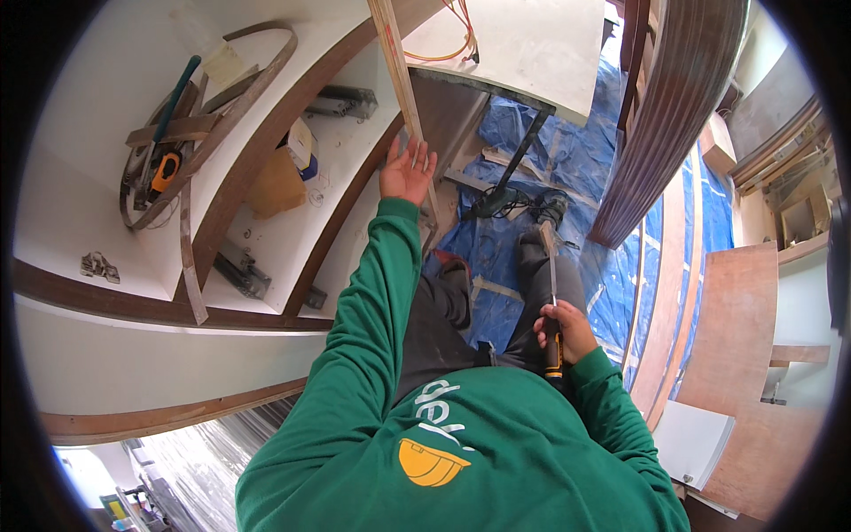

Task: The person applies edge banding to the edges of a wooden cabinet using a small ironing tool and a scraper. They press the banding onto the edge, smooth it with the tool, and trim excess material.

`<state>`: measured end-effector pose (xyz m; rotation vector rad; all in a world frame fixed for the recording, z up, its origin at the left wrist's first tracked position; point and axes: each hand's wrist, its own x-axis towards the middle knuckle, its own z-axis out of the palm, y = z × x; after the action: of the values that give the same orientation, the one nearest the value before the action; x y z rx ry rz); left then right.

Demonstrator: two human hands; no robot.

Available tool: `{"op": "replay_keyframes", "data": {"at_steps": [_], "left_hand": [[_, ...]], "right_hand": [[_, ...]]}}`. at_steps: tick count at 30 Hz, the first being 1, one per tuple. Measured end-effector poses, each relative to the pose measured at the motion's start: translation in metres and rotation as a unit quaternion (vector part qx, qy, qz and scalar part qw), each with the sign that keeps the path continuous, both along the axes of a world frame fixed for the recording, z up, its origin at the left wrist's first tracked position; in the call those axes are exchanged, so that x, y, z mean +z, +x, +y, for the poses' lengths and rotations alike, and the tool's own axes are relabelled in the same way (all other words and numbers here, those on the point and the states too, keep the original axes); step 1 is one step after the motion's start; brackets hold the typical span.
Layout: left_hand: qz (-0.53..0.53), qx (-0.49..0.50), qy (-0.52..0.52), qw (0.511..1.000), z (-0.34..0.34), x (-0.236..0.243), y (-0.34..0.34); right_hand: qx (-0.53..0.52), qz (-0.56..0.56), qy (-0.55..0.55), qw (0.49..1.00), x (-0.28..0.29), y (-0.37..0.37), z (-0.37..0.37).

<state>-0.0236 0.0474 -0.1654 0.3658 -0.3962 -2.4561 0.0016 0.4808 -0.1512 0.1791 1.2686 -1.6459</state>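
Observation:
My left hand (409,171) is stretched out, palm up with fingers apart, beside a long narrow wooden strip (397,66) that runs down behind it. Whether the fingers touch the strip, I cannot tell. In front of my right thigh, my right hand (567,329) is closed round the black-and-yellow handle of what looks like a chisel (553,348). Its slim blade points away from me. To the left stands a white cabinet with dark brown edging (266,106); its compartments hold metal drawer slides (341,102) and a small box (302,149).
Curved wood strips, a handsaw and an orange-and-black tool (166,171) lie in the left compartment. A white-topped table (514,49) carries an orange cord. Blue sheeting (576,133) covers the floor. A ribbed brown panel (674,115), boards and a plywood sheet (731,310) are on the right.

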Motion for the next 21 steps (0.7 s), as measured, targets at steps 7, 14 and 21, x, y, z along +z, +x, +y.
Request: {"op": "replay_keyframes", "data": {"at_steps": [7, 14, 21], "left_hand": [[0.027, -0.008, 0.002, 1.000, -0.002, 0.003, -0.005], [0.039, -0.010, 0.011, 0.999, -0.003, 0.005, -0.008], [0.029, -0.011, 0.019, 0.999, -0.001, 0.014, -0.007]], "right_hand": [[-0.004, -0.002, 0.000, 1.000, -0.002, -0.001, -0.002], [0.005, -0.004, 0.009, 1.000, -0.002, -0.001, -0.003], [0.016, 0.008, 0.017, 1.000, -0.001, -0.001, -0.006]]}}
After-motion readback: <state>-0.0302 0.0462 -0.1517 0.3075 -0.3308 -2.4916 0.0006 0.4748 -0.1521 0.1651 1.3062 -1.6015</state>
